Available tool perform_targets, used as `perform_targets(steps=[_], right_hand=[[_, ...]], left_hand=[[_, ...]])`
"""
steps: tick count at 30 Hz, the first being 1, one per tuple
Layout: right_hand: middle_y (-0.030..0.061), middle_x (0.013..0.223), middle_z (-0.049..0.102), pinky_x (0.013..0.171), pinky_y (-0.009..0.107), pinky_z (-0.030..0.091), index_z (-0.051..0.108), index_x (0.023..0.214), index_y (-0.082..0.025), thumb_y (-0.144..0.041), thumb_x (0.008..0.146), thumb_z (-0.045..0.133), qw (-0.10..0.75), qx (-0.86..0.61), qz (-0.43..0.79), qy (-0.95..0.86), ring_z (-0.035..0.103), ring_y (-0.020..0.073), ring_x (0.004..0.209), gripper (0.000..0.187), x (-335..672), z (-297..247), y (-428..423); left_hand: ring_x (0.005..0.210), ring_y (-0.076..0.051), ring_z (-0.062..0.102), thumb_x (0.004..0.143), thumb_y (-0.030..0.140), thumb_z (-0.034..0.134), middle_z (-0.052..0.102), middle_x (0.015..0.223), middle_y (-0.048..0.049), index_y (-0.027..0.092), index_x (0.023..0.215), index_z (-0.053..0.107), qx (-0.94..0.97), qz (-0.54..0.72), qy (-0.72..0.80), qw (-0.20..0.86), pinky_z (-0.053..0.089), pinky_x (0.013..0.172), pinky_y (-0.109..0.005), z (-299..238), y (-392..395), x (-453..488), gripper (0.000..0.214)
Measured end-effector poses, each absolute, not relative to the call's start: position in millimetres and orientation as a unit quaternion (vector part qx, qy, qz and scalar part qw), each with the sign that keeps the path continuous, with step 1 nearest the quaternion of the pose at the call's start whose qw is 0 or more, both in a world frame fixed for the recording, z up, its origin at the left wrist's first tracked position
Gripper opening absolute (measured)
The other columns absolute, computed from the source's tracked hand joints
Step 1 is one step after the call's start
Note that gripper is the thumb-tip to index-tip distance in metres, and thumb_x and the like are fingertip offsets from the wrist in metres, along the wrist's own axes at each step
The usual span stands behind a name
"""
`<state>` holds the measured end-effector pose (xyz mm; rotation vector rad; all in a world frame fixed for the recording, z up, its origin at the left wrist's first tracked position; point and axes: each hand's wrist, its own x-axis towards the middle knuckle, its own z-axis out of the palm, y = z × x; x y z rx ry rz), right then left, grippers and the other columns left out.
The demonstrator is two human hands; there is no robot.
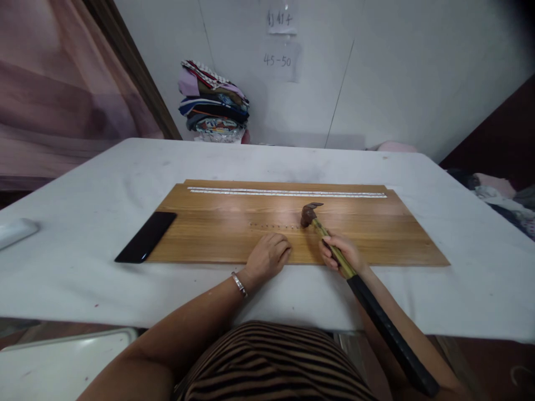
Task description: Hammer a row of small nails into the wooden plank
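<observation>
My right hand (340, 253) is wrapped around the yellow part of the handle of a claw hammer (363, 294). The rusty hammer head tilts over the wooden board, at the right end of a row of small nails (274, 226). The long black grip of the handle slants down over my right forearm. My left hand (268, 256) rests at the near edge of the board, just below the nails, its fingers curled under. What these fingers hold, if anything, is hidden. The wooden board (368, 231) lies flat on the white-covered table.
Two white strips (288, 193) run along the board's far side. A black phone-like slab (146, 238) lies over the board's left edge. Folded cloths (215, 103) are stacked by the wall behind the table (83, 223). A white object (16, 231) sits at far left.
</observation>
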<state>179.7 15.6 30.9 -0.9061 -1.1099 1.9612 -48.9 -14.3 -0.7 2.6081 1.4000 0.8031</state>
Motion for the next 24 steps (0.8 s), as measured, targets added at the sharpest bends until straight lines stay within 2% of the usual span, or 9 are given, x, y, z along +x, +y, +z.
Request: perform_targets(steps=[21, 24], right_hand=[[-0.0097, 0.051, 0.049, 0.027, 0.017, 0.026, 0.038, 0.082, -0.023, -0.041, 0.077, 0.061, 0.351, -0.351, 0.752, -0.434, 0.038, 0.0062, 0.028, 0.029, 180.0, 29.4, 16.7], [-0.0102, 0.051, 0.049, 0.027, 0.018, 0.026, 0.039, 0.085, -0.023, -0.041, 0.077, 0.061, 0.352, -0.350, 0.752, -0.433, 0.038, 0.0066, 0.028, 0.030, 180.5, 29.8, 17.3]], left_hand=[[0.087, -0.019, 0.056, 0.094, 0.023, 0.048, 0.064, 0.092, -0.0060, 0.017, 0.091, 0.062, 0.850, 0.261, 0.456, 0.038, 0.046, 0.080, -0.034, -1.4, -14.5, -49.5, 0.015], [0.087, -0.019, 0.056, 0.094, 0.023, 0.048, 0.064, 0.091, -0.0061, 0.017, 0.090, 0.062, 0.850, 0.262, 0.455, 0.041, 0.046, 0.080, -0.034, -1.1, -14.4, -49.6, 0.016]])
